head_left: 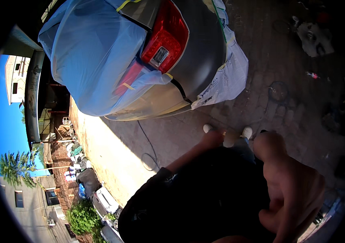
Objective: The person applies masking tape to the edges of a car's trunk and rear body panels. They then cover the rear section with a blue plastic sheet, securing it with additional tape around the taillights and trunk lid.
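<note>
My left hand (212, 139) is out in front of my dark shirt, its fingers closed and blurred. A small pale beige shape (230, 139) lies right beside its fingertips; what it is, I cannot make out. My right hand (294, 186) looms large, dim and blurred at the lower right, close to the camera, so its fingers do not read clearly. Beyond both hands stands the rear corner of a car, with a red tail light (167, 38) and a dull dark grey panel (203, 48). Blue plastic film (95, 52) and white masking paper (231, 75), held by yellow tape, surround that panel.
My white shoes (247, 131) stand on shaded paving (257, 109). A thin dark hose or cable (150, 148) curls over the ground on the left. Piled items and a white car part (107, 199) line a brick wall. Scattered pieces (314, 39) lie at the far right.
</note>
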A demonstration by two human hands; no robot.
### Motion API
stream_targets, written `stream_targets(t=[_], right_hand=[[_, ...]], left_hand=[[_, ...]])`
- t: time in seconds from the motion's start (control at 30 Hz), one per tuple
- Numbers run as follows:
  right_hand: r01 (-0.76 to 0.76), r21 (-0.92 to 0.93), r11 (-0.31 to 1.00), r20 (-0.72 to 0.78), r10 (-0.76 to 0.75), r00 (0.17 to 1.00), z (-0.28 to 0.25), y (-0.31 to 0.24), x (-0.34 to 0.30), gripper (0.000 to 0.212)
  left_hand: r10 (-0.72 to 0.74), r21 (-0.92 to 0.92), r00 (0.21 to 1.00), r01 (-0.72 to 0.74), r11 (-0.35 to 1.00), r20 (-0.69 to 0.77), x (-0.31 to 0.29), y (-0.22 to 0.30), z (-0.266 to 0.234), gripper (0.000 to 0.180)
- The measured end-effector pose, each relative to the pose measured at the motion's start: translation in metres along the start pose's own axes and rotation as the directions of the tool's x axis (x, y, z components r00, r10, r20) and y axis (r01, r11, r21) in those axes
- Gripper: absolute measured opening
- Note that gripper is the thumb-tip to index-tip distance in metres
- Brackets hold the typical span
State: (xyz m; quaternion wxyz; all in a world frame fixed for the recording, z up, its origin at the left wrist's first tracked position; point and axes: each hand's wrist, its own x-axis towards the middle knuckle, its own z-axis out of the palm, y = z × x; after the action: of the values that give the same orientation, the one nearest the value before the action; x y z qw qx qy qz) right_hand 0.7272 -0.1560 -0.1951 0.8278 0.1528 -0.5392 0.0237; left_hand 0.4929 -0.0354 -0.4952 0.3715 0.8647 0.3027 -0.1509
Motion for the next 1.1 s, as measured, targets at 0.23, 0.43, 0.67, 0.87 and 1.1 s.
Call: stream_targets(t=[0.23,0.43,0.67,0.87,1.1], right_hand=[[-0.307,-0.256,0.917,0.042,0.327,0.944,-0.015,0.009,-0.046,0.04],[-0.898,-0.378,-0.227,-0.615,0.786,0.061,-0.029,-0.004,-0.185,0.027],[-0.671,-0.548,-0.499,-0.614,0.785,-0.083,0.004,-0.045,-0.328,0.035],[-0.758,-0.457,-0.466,-0.51,0.835,-0.207,0.047,-0.027,-0.34,0.029],[-0.658,-0.608,-0.443,-0.35,0.894,-0.279,0.099,-0.019,-0.363,0.018]], left_hand=[[-0.085,-0.03,0.996,0.084,0.996,-0.005,-0.016,0.01,0.018,0.041],[-0.123,-0.115,0.992,0.123,0.986,0.004,-0.03,0.013,0.001,0.038],[-0.06,-0.476,0.981,-0.036,0.879,-0.186,-0.053,-0.02,0.017,0.045],[-0.177,-0.537,0.969,0.059,0.841,-0.171,-0.107,-0.038,0.014,0.036],[-0.233,-0.592,0.909,-0.018,0.806,-0.345,-0.186,-0.065,0.058,0.038]])
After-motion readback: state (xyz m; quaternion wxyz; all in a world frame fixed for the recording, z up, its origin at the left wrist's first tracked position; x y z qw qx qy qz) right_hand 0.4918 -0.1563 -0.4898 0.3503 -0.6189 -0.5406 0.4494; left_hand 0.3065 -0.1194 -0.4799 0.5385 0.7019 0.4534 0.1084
